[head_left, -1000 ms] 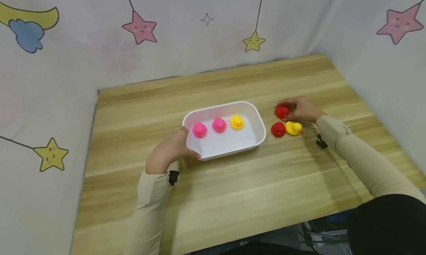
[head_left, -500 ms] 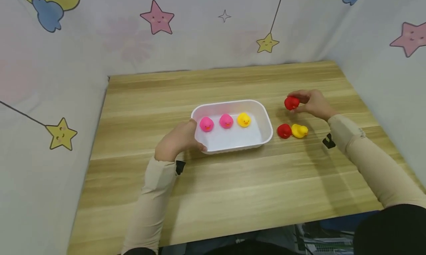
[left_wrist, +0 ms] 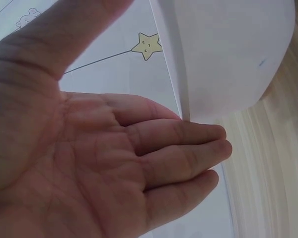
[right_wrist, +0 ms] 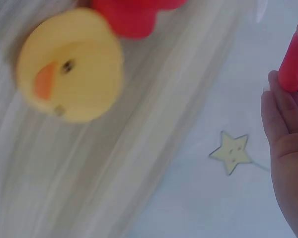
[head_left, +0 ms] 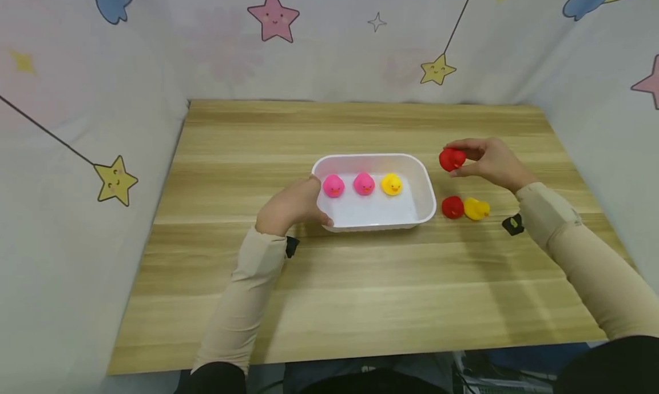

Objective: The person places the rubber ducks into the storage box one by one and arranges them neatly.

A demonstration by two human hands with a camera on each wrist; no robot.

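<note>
The head view is bright and evenly lit, the light soft and from above. The arms cast pale, diffuse shadows on the desk (head_left: 360,291), and the tray (head_left: 425,183) leaves a thin one along its near edge. No glare; colours are clear and focus is sharp. The desk's edges splay outward toward the frame's sides. Both wrist views are soft: the left hand (left_wrist: 104,163) fills its frame slightly blurred, and the yellow duck (right_wrist: 69,67) is smeared and out of focus.
</note>
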